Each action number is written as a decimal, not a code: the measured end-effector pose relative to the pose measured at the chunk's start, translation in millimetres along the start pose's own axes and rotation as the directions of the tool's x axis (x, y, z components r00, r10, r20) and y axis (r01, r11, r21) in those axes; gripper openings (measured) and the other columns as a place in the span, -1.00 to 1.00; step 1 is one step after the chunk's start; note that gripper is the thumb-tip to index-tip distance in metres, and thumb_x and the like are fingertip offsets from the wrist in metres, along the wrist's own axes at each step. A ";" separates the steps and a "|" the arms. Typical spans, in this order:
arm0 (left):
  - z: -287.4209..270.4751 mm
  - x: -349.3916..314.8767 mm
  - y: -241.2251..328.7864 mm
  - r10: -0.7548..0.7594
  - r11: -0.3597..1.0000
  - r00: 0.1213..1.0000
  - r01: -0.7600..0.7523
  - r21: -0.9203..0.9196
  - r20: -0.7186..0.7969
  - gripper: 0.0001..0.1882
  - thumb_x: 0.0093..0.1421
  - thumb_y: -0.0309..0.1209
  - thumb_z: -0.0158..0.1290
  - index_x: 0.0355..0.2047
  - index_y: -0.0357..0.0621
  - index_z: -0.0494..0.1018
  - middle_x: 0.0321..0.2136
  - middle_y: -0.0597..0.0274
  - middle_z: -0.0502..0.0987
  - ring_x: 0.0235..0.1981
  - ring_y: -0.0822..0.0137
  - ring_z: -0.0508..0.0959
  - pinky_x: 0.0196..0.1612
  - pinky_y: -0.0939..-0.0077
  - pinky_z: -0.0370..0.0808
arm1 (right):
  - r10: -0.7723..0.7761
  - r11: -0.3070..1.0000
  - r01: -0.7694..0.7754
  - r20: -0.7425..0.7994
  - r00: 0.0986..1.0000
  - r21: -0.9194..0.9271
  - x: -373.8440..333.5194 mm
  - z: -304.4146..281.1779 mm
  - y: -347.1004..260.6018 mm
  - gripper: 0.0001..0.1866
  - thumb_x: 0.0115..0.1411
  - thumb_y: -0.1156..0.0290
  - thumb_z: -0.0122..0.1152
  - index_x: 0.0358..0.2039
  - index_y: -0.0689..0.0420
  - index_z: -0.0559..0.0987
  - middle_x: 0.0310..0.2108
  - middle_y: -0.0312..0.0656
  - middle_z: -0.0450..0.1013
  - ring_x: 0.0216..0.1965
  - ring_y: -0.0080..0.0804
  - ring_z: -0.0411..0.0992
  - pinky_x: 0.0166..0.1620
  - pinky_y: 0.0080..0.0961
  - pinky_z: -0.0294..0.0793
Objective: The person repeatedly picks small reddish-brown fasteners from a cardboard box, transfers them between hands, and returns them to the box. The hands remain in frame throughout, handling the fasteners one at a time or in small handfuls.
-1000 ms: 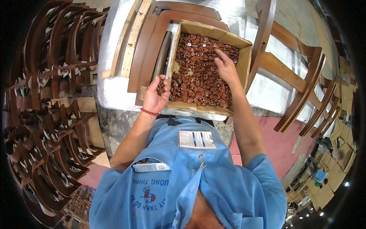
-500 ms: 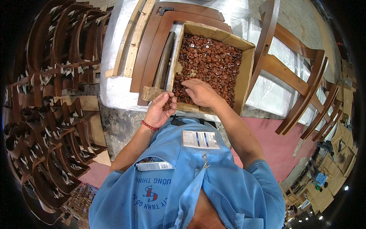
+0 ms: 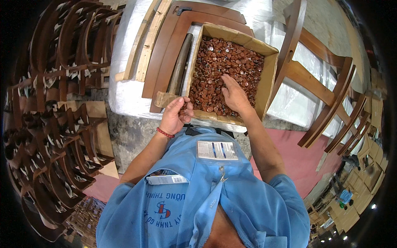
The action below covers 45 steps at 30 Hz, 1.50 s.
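Note:
A cardboard box [image 3: 269, 76] holds a heap of small round brown nail-on furniture glides [image 3: 225, 58], many with their metal pins showing. Over the heap my right hand [image 3: 237, 97] reaches in from the near right. Its fingers are stretched out and touch the glides; none is visibly gripped. Just outside the box's near left corner, my left hand [image 3: 175, 117] is curled around a few brown glides, mostly hidden by the fingers. Beside that hand lies a wooden mallet [image 3: 180, 66], its block head close to my fingertips and its dark handle running away along the box.
Brown curved wooden frame pieces [image 3: 159, 62] and pale wooden strips [image 3: 149, 45] lie on the plastic-wrapped surface [image 3: 124, 97] left of the box. A brown chair frame [image 3: 310, 78] stands to the right. Stacked dark chair parts [image 3: 62, 136] fill the left side.
My right hand has moved right and slightly forward across the glides, from the box's left part toward its middle, and its fingers have straightened. My left hand stays nearly still.

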<state>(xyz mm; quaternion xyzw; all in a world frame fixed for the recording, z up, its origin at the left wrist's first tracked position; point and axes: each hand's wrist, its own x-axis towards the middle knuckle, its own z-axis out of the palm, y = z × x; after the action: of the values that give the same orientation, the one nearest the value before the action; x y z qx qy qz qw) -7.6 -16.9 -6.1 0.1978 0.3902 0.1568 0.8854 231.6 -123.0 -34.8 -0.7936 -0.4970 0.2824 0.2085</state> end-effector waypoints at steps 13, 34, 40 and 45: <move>-0.6 1.1 0.3 0.008 1.000 0.999 -0.008 -0.009 0.037 -0.72 0.33 -0.18 -0.07 -0.23 -0.14 0.43 -0.47 0.27 0.50 -0.54 0.42 0.52 -0.62 0.66 0.40 | -0.154 0.987 0.149 -0.123 0.980 -0.056 26.7 21.9 -33.2 -0.77 0.13 0.42 0.14 -0.21 0.18 0.59 -0.35 -0.07 0.45 -0.26 -0.07 0.39 -0.13 -0.26 0.39; -2.7 1.2 -1.3 0.007 1.000 0.999 -0.007 -0.010 0.035 -0.73 0.33 -0.19 -0.08 -0.21 -0.13 0.43 -0.46 0.27 0.50 -0.53 0.43 0.54 -0.60 0.67 0.42 | 0.056 0.978 -0.087 -0.159 0.986 -0.190 -10.2 2.1 1.6 -0.41 0.14 0.47 0.02 0.20 0.34 0.20 0.26 0.16 0.06 0.29 0.09 0.01 0.31 -0.20 0.04; -2.5 1.8 -1.2 -0.001 1.000 1.000 0.002 -0.011 0.029 -0.73 0.33 -0.18 -0.08 -0.22 -0.12 0.43 -0.45 0.27 0.50 -0.53 0.44 0.53 -0.60 0.68 0.42 | 0.149 0.976 -0.184 -0.255 0.955 -0.117 -32.0 -5.6 11.7 -0.45 0.12 0.46 0.06 0.14 0.30 0.26 0.21 0.15 0.12 0.24 0.11 0.08 0.27 -0.14 0.10; -2.2 1.7 -0.4 0.008 1.000 1.000 -0.008 0.003 0.031 -0.73 0.33 -0.18 -0.07 -0.24 -0.12 0.44 -0.46 0.27 0.50 -0.54 0.44 0.54 -0.61 0.68 0.42 | 0.009 0.995 -0.036 -0.264 0.965 -0.096 -30.5 -6.4 -6.8 -0.56 0.11 0.47 0.07 0.03 0.28 0.39 0.03 0.11 0.35 0.11 0.04 0.27 0.16 -0.18 0.25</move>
<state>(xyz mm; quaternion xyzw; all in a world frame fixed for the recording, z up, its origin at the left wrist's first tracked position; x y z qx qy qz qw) -8.1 -16.0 -8.7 0.2029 0.3761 0.1566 0.8904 220.7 -148.2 -18.5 -0.8391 -0.4694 0.1516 0.2293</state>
